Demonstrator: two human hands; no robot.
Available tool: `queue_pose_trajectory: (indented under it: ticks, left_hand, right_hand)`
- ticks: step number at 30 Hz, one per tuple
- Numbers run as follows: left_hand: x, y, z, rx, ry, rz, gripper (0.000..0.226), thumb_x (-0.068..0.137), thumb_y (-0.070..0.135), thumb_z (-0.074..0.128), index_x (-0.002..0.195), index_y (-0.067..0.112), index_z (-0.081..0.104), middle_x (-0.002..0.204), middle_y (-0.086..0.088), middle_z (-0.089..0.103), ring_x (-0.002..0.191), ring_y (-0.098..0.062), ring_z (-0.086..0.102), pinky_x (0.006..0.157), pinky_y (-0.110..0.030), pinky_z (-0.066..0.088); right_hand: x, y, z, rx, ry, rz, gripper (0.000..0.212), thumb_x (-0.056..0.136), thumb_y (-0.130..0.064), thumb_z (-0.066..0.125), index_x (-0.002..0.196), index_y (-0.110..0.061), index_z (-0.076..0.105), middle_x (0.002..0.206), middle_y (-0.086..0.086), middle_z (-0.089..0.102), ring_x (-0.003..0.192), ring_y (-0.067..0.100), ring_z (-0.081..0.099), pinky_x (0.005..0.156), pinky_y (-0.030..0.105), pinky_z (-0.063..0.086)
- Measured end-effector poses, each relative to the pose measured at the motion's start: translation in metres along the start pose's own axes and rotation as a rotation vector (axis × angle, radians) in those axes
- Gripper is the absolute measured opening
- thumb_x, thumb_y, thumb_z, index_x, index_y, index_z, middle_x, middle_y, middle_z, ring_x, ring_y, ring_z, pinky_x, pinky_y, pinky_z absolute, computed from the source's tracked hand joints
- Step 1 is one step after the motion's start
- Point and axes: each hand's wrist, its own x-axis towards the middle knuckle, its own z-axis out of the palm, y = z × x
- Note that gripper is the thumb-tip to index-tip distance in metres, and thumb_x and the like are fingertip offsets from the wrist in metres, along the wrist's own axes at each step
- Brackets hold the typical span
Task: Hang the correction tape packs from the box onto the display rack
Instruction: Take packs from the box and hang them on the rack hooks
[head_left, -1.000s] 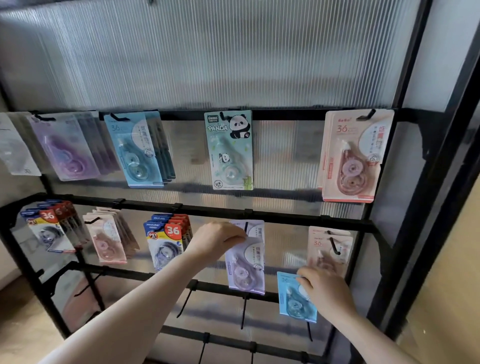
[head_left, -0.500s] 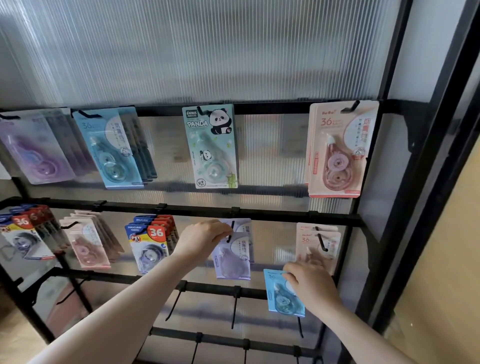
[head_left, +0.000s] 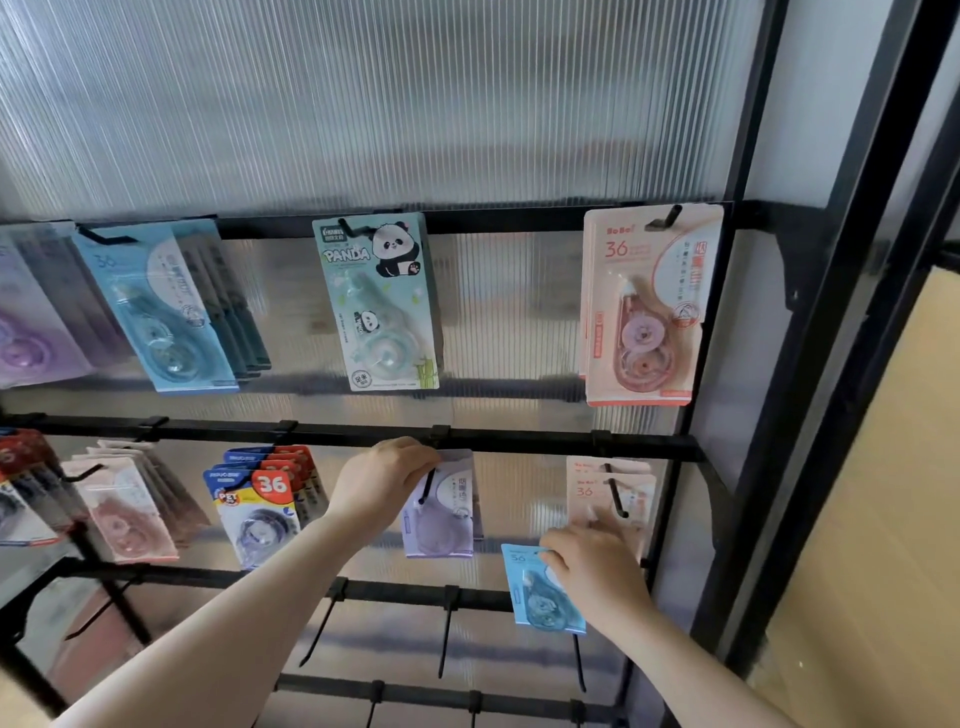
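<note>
Progress on the lilac pack (head_left: 441, 512): over the last second your left hand (head_left: 382, 480) has slid it back along the middle-row hook (head_left: 427, 486), and it now hangs on the hook, close under the rail (head_left: 363, 431), with the hook's tip poking out in front of the card. Your fingers are curled round its top left corner, still pinching it. That pack looks as good as hung, so you can likely let go.

Your right hand (head_left: 597, 577) keeps its pinch on the blue pack (head_left: 537, 592), fingers curled over the card's upper right; it has barely shifted and sits low, just below the pink packs (head_left: 605, 491), not yet on any hook. It is probably next. Blue packs (head_left: 161, 306) already hang on the top row, well apart from it. The box is not in view.
</note>
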Motion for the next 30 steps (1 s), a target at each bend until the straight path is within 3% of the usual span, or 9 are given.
queue_pose_trajectory:
  ticks: [3, 5, 7, 12, 17, 21, 25, 28, 30]
  left_hand:
    - [0.000, -0.002, 0.000, 0.019, 0.026, 0.018, 0.021, 0.086, 0.021, 0.055, 0.094, 0.016, 0.073, 0.089, -0.001, 0.069, 0.074, -0.024, 0.066, 0.048, -0.028, 0.045]
    - [0.000, -0.002, 0.000, 0.039, 0.042, 0.021, 0.014, 0.084, 0.018, 0.061, 0.092, 0.016, 0.073, 0.086, -0.001, 0.069, 0.073, -0.024, 0.066, 0.045, -0.026, 0.042]
    - [-0.001, -0.001, 0.001, 0.052, 0.057, 0.015, 0.010, 0.082, 0.014, 0.068, 0.090, 0.016, 0.073, 0.085, -0.001, 0.069, 0.073, -0.023, 0.065, 0.045, -0.023, 0.038]
    - [-0.007, 0.003, -0.001, 0.074, 0.099, -0.015, 0.013, 0.077, 0.014, 0.075, 0.089, 0.016, 0.073, 0.087, 0.000, 0.069, 0.077, -0.024, 0.065, 0.043, -0.027, 0.044]
    - [-0.023, 0.000, -0.010, 0.107, 0.099, -0.057, 0.024, 0.077, 0.015, 0.075, 0.101, 0.013, 0.070, 0.097, -0.004, 0.068, 0.085, -0.025, 0.066, 0.050, -0.031, 0.051]
    - [-0.043, -0.009, -0.018, 0.098, 0.088, -0.110, 0.026, 0.082, 0.016, 0.070, 0.107, 0.012, 0.068, 0.107, -0.006, 0.067, 0.095, -0.027, 0.064, 0.070, -0.035, 0.053]
    - [-0.070, -0.025, -0.027, 0.150, 0.052, -0.130, 0.030, 0.078, 0.018, 0.074, 0.106, 0.013, 0.068, 0.110, -0.007, 0.066, 0.103, -0.029, 0.063, 0.082, -0.042, 0.052]
    - [-0.094, -0.037, -0.039, 0.175, 0.020, -0.151, 0.031, 0.077, 0.024, 0.074, 0.107, 0.018, 0.067, 0.115, -0.003, 0.064, 0.109, -0.025, 0.060, 0.085, -0.042, 0.051]
    - [-0.110, -0.048, -0.047, 0.226, 0.006, -0.153, 0.035, 0.073, 0.025, 0.078, 0.105, 0.019, 0.067, 0.114, -0.002, 0.065, 0.106, -0.024, 0.061, 0.081, -0.041, 0.052]
  right_hand:
    - [0.001, -0.002, 0.003, -0.031, 0.033, -0.005, 0.013, 0.082, -0.028, 0.069, 0.071, -0.023, 0.065, 0.067, -0.007, 0.067, 0.061, 0.010, 0.060, 0.064, 0.021, 0.045]
    - [0.000, -0.006, 0.003, -0.012, 0.037, -0.020, 0.014, 0.087, -0.028, 0.062, 0.077, -0.019, 0.066, 0.076, -0.005, 0.069, 0.067, 0.012, 0.061, 0.060, 0.009, 0.027]
    - [-0.001, -0.007, 0.004, 0.022, 0.049, -0.042, 0.019, 0.093, -0.028, 0.053, 0.088, -0.017, 0.067, 0.088, -0.002, 0.071, 0.078, 0.015, 0.063, 0.058, 0.007, 0.017]
    - [-0.005, -0.011, 0.004, 0.003, 0.004, -0.052, 0.025, 0.098, -0.033, 0.041, 0.103, -0.021, 0.063, 0.104, -0.006, 0.068, 0.090, 0.011, 0.061, 0.060, 0.018, 0.029]
    - [-0.009, -0.014, 0.003, 0.042, 0.026, -0.071, 0.024, 0.098, -0.031, 0.043, 0.099, -0.018, 0.064, 0.101, -0.005, 0.068, 0.089, 0.011, 0.061, 0.059, 0.007, 0.020]
    - [-0.010, -0.022, 0.006, 0.047, -0.004, -0.112, 0.022, 0.096, -0.028, 0.047, 0.091, -0.016, 0.065, 0.091, -0.003, 0.068, 0.077, 0.010, 0.057, 0.056, 0.013, 0.026]
    - [-0.009, -0.039, 0.013, 0.066, -0.004, -0.129, 0.014, 0.079, -0.019, 0.073, 0.069, -0.019, 0.063, 0.063, -0.006, 0.064, 0.051, 0.007, 0.051, 0.046, 0.008, 0.021]
    - [-0.006, -0.057, 0.023, 0.047, 0.013, -0.140, 0.014, 0.090, -0.023, 0.059, 0.078, -0.016, 0.063, 0.075, -0.004, 0.066, 0.064, 0.012, 0.057, 0.053, 0.026, 0.042]
    - [-0.004, -0.072, 0.027, 0.057, -0.026, -0.134, 0.020, 0.095, -0.027, 0.048, 0.086, -0.015, 0.061, 0.086, -0.002, 0.066, 0.077, 0.015, 0.059, 0.062, 0.028, 0.042]
